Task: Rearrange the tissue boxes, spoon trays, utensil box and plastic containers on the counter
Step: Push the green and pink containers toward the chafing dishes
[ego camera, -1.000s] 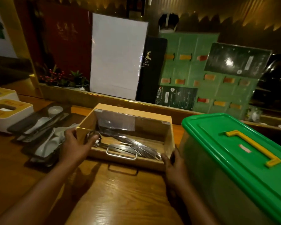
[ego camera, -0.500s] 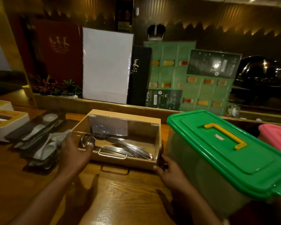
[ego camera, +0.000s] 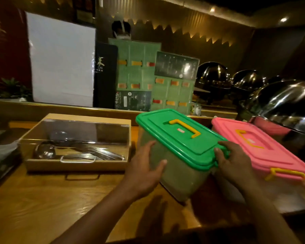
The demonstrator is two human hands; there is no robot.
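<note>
A clear plastic container with a green lid [ego camera: 180,138] and yellow handle stands on the wooden counter [ego camera: 60,199]. My left hand [ego camera: 144,171] presses flat against its near left wall. My right hand [ego camera: 231,162] grips the lid's near right corner. Right of it lies a pink-lidded container [ego camera: 264,152] with yellow latches. The wooden utensil box [ego camera: 77,143] with a clear cover sits to the left, holding metal ladles and spoons; no hand touches it. A dark spoon tray [ego camera: 2,159] shows at the left edge.
Menu boards and a white panel [ego camera: 60,59] lean behind the raised ledge at the counter's back. Shiny chafing-dish domes [ego camera: 285,103] crowd the right side, close behind the pink container.
Both hands left the utensil box and moved right onto the green-lidded container. The view swung right, bringing the pink container and the domes into sight.
</note>
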